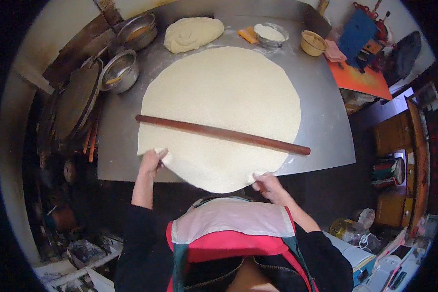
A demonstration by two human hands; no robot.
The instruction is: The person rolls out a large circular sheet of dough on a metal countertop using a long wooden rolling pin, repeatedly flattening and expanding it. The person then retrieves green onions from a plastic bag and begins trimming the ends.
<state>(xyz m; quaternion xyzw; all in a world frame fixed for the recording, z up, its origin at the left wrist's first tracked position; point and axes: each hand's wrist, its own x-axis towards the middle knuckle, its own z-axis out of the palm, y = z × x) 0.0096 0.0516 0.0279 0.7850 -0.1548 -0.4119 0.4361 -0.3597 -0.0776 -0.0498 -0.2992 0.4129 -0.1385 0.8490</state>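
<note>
A large, thin round sheet of rolled dough (pixel 222 95) covers the middle of the metal worktop, its near edge reaching past the table's front edge. My left hand (pixel 153 160) pinches that edge at the lower left. At the lower right, my right hand (pixel 265 182) grips the same sheet's edge. Across the dough lies a long dark-red wooden rolling pin (pixel 222 133), slanting down to the right, touched by neither hand. Behind the sheet rests a thick lump of dough (pixel 194 34).
Two metal bowls (pixel 119 71) (pixel 137 32) stand at the back left, near round boards (pixel 76 98). A bowl of white powder (pixel 269 33), an orange packet (pixel 248 35) and a yellowish tub (pixel 314 43) stand at the back. The metal worktop's (pixel 321 127) front edge is close before me.
</note>
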